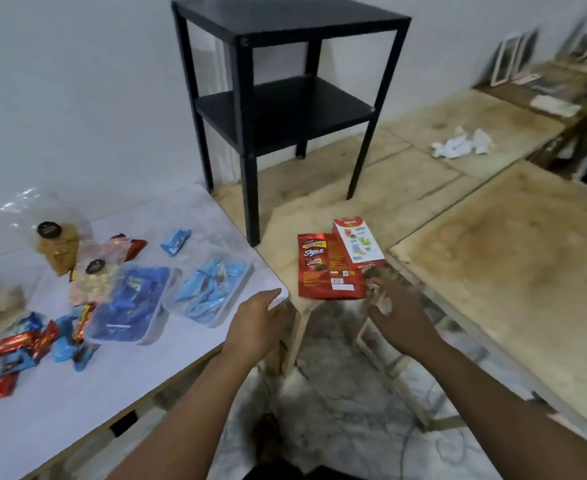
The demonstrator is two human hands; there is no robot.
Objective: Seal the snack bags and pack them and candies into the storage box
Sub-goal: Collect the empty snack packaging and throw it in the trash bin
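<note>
Both hands are positioned over the gap between the white laminate counter [139, 382] and a low pale plywood stool [285, 220]. The left hand [255, 323] rests at the rounded corner of the counter, fingers straight and close together, nothing held. The right hand [397, 322] hovers just beside the stool edge, fingers loosely spread; whether a small scrap is pinched cannot be told because of blur.

On the stool lie a glossy red foil snack pouch [330, 268] and, overlapping its upper right corner, a red-and-white cardboard box [357, 244]. On the counter stand two clear plastic storage trays: one [131, 306] filled with dark blue packets, one [210, 289] filled with light blue candy wrappers. Loose red and blue candy bars [11, 351] are scattered near the left edge, and clear bags of pale snacks [58, 247] stand behind the trays.

The step in hand is judged to be retrieval of the red pouch for sealing. The next move calls for the right hand to be advanced onto the pouch's lower edge, the pouch to be slid free from under the box, and its mouth to be located.
</note>
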